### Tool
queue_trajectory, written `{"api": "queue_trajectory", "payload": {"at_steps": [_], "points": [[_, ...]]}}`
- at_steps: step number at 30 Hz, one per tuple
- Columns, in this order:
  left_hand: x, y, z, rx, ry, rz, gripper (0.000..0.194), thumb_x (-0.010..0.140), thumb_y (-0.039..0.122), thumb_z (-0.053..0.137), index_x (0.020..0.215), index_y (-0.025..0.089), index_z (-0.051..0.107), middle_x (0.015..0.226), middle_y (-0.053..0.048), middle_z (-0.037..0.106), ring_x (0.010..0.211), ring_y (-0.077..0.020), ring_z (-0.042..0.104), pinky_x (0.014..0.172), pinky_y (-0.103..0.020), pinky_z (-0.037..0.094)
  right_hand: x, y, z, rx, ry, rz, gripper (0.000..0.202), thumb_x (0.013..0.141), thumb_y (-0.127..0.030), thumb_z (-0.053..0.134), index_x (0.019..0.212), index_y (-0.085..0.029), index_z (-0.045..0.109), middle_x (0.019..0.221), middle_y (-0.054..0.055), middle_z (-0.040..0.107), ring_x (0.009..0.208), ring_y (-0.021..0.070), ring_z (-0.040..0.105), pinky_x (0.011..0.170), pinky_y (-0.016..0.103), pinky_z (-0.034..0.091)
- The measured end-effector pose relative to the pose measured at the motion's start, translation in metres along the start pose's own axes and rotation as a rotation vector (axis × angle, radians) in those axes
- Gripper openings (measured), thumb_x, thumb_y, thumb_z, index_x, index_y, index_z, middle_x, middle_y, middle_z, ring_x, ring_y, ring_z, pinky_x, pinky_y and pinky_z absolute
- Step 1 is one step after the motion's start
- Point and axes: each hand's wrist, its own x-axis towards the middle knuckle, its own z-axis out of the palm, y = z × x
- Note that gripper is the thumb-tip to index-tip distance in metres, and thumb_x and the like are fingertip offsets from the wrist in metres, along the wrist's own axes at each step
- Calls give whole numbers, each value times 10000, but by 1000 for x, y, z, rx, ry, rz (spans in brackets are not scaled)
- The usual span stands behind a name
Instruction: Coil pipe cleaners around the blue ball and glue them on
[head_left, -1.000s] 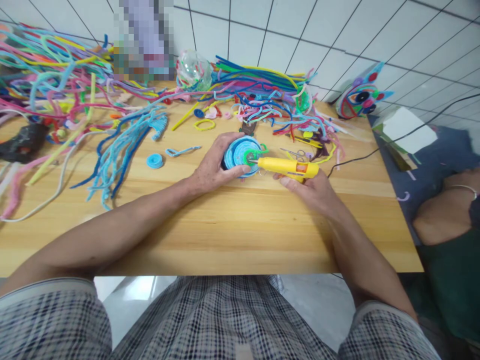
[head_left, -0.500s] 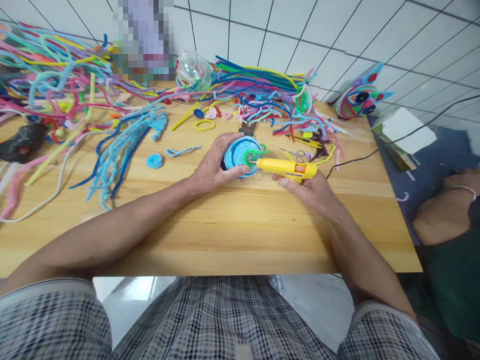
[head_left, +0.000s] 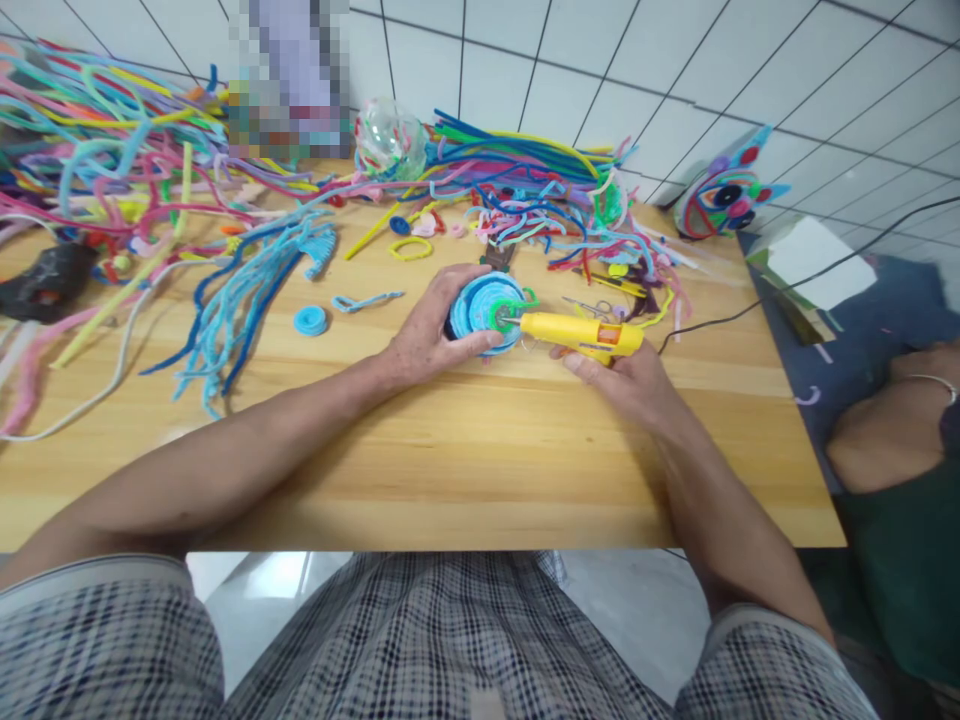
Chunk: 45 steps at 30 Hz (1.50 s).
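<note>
My left hand (head_left: 435,330) is wrapped round the left side of a round blue coiled piece (head_left: 480,305), its thumb along the near edge. On the right part of that piece lies a green curled pipe cleaner (head_left: 517,303). A yellow glue gun (head_left: 577,330) is gripped in my right hand (head_left: 615,375), its metal nozzle pointing left over the green part. Whether the nozzle touches it, I cannot tell. To the left, a small blue coil (head_left: 310,320) and a twisted blue strand (head_left: 367,301) lie on the wooden table (head_left: 450,470).
Pipe cleaners (head_left: 97,130) are heaped at the back left, more (head_left: 525,160) at the back centre. A black glue gun (head_left: 49,282) lies far left; scissors (head_left: 592,306) lie beyond my right hand. A black cord (head_left: 795,275) crosses the right side. A person's arm (head_left: 892,420) is at the right edge.
The yellow glue gun and my right hand have shifted slightly to the right. My left hand still holds the blue coiled piece in about the same place.
</note>
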Motion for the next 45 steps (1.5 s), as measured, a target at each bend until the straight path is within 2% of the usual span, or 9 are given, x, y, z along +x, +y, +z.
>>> {"api": "queue_trajectory", "payload": {"at_steps": [9,17,20,29,37,45], "points": [[0,0,0,4,-8,-15,900,922,829,705,1573,238,516,1555,-177,608,1463,-353,594,1259,-529,493,1,-6,3,-24,-12,-40,386,946,-642,782,1026,-269,844,1012,57,860,1048,329,802,996,529,684],[-1,-2,1,-4,5,28,860,953,773,718,1582,227,504,1545,-176,610,1445,-345,606,1249,-510,499,1,-7,2,-20,17,14,408,916,-630,808,1042,-243,835,983,56,858,918,271,785,852,422,682],[-1,-2,1,6,4,33,854,955,773,713,1578,226,507,1540,-177,615,1438,-345,611,1241,-510,507,1,-6,3,-21,5,6,407,920,-631,805,1028,-241,842,976,62,854,896,274,779,829,432,678],[-1,-3,1,3,10,77,820,966,717,745,1578,229,501,1548,-177,613,1455,-341,606,1248,-512,506,2,-8,5,1,-15,-36,435,920,-679,794,1023,-259,843,1010,64,848,1018,310,792,898,475,682],[0,0,-2,42,-26,29,864,956,792,698,1579,225,504,1556,-184,611,1465,-342,598,1246,-526,510,1,-8,5,-20,-12,-42,368,955,-607,780,1031,-254,846,1000,59,851,1008,300,792,901,461,681],[0,0,-1,30,-18,42,856,956,766,717,1582,221,503,1552,-184,611,1454,-348,602,1249,-533,504,1,-6,4,-30,4,-46,347,951,-598,783,1013,-262,843,960,50,840,995,298,787,907,464,678]]}}
